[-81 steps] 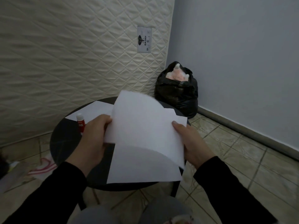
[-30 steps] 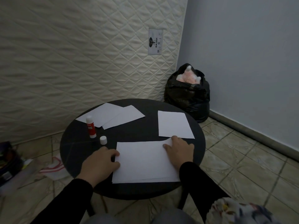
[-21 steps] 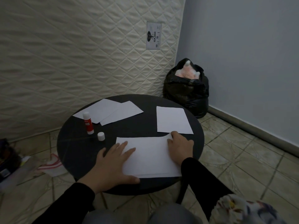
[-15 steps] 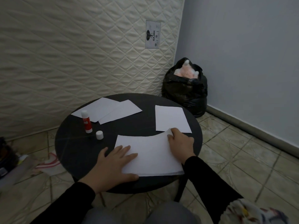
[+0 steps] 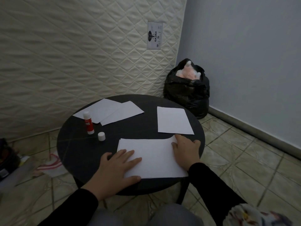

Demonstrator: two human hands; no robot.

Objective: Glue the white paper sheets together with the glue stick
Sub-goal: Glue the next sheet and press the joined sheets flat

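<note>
On the near side of the round black table (image 5: 140,131) lie stacked white paper sheets (image 5: 153,154). My left hand (image 5: 118,170) lies flat on their left part with straight fingers. My right hand (image 5: 186,151) presses on the right edge, its fingers resting on the paper near the far right corner, which lifts a little. An uncapped red and white glue stick (image 5: 88,123) stands upright at the table's left. Its white cap (image 5: 101,136) sits beside it.
Two overlapping white sheets (image 5: 110,112) lie at the table's far left and a single sheet (image 5: 173,120) at the far right. A quilted mattress (image 5: 81,46) leans on the wall behind. A full black rubbish bag (image 5: 187,90) stands in the corner. Clutter (image 5: 14,162) covers the tiled floor to the left.
The lifted sheets came down onto the table. My left hand opened and slid flat onto the paper, moving rightward across it; my right hand stays pressing on the right edge.
</note>
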